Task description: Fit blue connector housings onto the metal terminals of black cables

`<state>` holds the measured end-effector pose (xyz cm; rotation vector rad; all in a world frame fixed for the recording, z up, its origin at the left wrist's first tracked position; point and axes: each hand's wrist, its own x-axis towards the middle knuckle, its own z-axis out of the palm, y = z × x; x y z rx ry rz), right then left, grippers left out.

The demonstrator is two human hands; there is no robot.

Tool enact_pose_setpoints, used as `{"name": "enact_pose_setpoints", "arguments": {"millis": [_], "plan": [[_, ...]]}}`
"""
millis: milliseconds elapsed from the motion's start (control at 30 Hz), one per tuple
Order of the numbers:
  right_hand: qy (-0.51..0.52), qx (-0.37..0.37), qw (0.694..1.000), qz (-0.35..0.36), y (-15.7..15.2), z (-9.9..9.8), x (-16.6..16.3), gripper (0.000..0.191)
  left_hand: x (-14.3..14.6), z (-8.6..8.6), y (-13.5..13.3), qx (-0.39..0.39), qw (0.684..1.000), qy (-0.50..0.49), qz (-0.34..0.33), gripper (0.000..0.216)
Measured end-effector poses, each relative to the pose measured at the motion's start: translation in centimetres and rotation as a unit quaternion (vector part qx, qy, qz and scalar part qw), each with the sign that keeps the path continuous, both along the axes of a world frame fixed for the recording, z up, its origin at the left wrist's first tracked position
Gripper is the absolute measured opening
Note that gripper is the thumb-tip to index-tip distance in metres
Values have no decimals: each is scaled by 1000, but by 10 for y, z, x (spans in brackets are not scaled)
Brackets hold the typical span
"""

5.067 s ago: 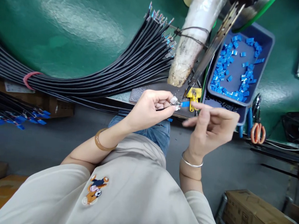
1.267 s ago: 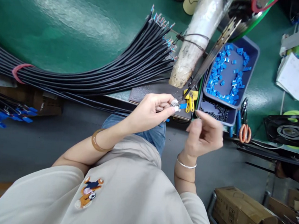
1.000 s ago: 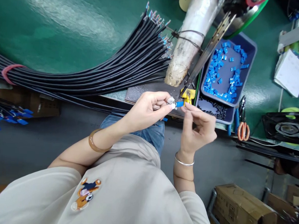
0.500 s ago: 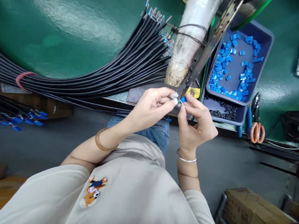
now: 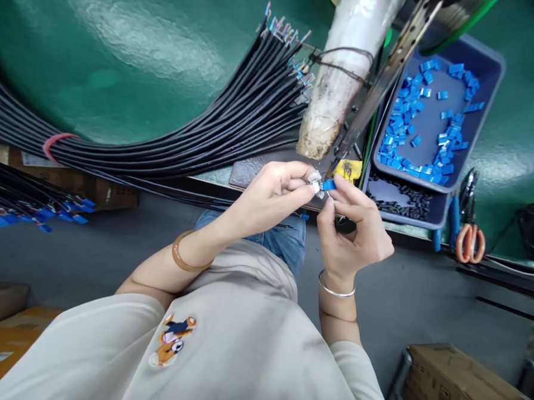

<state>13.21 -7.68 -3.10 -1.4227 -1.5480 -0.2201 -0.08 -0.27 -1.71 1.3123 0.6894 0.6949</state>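
My left hand (image 5: 271,194) is closed in a pinch on the end of a thin black cable, just in front of the bench edge. A small blue connector (image 5: 328,185) sits at that cable end. My right hand (image 5: 352,228) meets it from the right, thumb and forefinger pinched on the blue connector. Both hands touch at the connector, above my lap. A thick bundle of black cables (image 5: 176,135) fans across the green bench (image 5: 122,55) to the left, its stripped ends pointing up and right.
A blue tray (image 5: 489,62) of several loose blue connectors stands at the right, above a second tray of small black parts (image 5: 401,198). A wrapped post (image 5: 340,78), orange-handled scissors (image 5: 468,243), finished cables with blue ends (image 5: 38,212) and a cardboard box (image 5: 458,383) surround me.
My right hand, which was open and apart from the cable end, has come in and pinched the blue connector against my left hand's fingertips. The left hand has hardly moved.
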Motion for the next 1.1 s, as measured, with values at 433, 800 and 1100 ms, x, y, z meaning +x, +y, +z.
{"name": "enact_pose_setpoints", "arguments": {"millis": [433,800,1100], "plan": [[18,0,1000,24,0,4,4,14,-1,3,-1,16,1000,3,-3,14],[32,5,999,7,-5,0,9,17,-3,-1,-4,77,995,46,-35,15],[184,126,974,-38,-6,15,23,8,-37,-6,-12,301,895,159,-289,31]]}}
